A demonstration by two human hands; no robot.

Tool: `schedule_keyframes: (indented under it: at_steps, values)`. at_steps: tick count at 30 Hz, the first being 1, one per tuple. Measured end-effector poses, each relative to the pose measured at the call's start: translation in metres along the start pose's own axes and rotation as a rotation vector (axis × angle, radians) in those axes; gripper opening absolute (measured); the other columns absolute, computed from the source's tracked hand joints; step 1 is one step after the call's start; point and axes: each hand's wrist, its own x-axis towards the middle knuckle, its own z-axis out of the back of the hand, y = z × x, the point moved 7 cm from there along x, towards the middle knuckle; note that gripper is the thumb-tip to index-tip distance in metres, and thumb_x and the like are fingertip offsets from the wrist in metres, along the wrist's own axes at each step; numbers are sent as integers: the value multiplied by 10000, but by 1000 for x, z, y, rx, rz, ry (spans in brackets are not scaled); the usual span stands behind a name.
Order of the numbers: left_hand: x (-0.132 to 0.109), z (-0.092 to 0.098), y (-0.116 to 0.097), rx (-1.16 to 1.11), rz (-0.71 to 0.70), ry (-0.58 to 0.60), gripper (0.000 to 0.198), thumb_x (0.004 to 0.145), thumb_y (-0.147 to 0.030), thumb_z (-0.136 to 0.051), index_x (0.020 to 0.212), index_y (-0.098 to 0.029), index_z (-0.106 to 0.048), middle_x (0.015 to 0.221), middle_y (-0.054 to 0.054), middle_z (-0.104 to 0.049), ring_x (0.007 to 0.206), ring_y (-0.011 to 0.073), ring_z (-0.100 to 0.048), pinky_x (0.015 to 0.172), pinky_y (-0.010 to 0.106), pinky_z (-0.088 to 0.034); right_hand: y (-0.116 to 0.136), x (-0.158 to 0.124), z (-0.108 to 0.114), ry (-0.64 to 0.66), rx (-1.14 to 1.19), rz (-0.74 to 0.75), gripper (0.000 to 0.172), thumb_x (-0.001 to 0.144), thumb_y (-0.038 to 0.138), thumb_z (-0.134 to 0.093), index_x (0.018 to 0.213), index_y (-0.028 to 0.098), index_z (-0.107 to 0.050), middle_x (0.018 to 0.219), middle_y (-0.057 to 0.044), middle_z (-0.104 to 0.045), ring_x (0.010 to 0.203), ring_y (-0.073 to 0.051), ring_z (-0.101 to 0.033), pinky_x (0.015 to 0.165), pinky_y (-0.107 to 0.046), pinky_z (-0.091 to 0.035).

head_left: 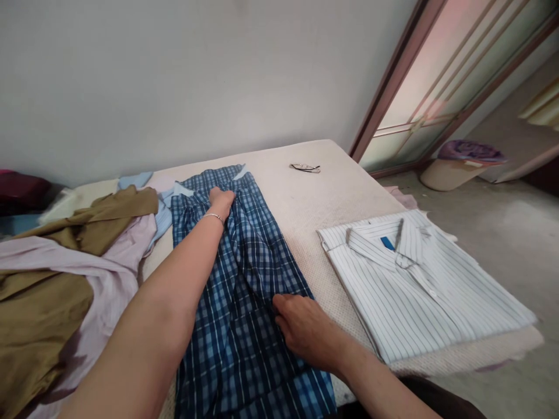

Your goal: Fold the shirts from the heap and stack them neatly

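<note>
A blue plaid shirt lies lengthwise on the padded bed-like surface in front of me, rumpled down the middle, with pale blue patches at its far corners. My left hand is closed on the cloth near the far end, a thin bracelet on its wrist. Closer to me, my right hand has its fingers curled around a bit of the shirt by its right edge. The fingertips of both hands are partly hidden. To the right lies a folded white striped shirt, collar up, with a blue label inside.
Loose brown and pale pink clothes are heaped at the left. Eyeglasses rest on the cream bed cover near the wall. A lined bin stands on the floor beyond the right edge, by a sliding door.
</note>
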Motion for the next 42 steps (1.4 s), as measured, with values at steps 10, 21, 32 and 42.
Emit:
schedule_keyframes:
  at_steps: [10, 21, 32, 42]
  values:
    - [-34, -40, -44, 454, -441, 261, 327, 723, -59, -760, 965, -217, -607, 1010, 117, -655, 1302, 361, -504, 1145, 471, -345, 2, -1, -2, -34, 6, -26, 214, 994, 362, -493, 956, 178, -597, 987, -85, -706, 870, -240, -664, 668, -326, -340]
    - [-47, -53, -37, 498, -620, 242, 179, 799, -89, -677, 925, -197, -612, 1151, 151, -613, 1343, 369, -449, 1144, 463, -352, 1, 0, -6, -44, 10, -3, 173, 982, 311, -497, 1000, 173, -600, 1005, -84, -701, 889, -241, -668, 714, -334, -390]
    - [-82, -24, -15, 254, -583, 351, 347, 763, -176, -793, 1082, -192, -658, 1419, 143, -549, 1474, 341, -288, 1204, 420, -236, 9, -3, 7, -370, 1, 21, 287, 1034, 396, -392, 1082, 195, -590, 1108, -124, -662, 1010, -258, -610, 846, -391, -447]
    - [-87, -5, -23, 458, -487, 606, 335, 772, -309, -794, 1066, -195, -680, 1466, 141, -539, 1467, 311, -349, 1223, 413, -181, 3, 13, -46, -375, -299, 110, 754, 980, 585, -443, 1590, 174, -274, 1678, -136, -108, 1545, -329, -24, 1213, -611, -95]
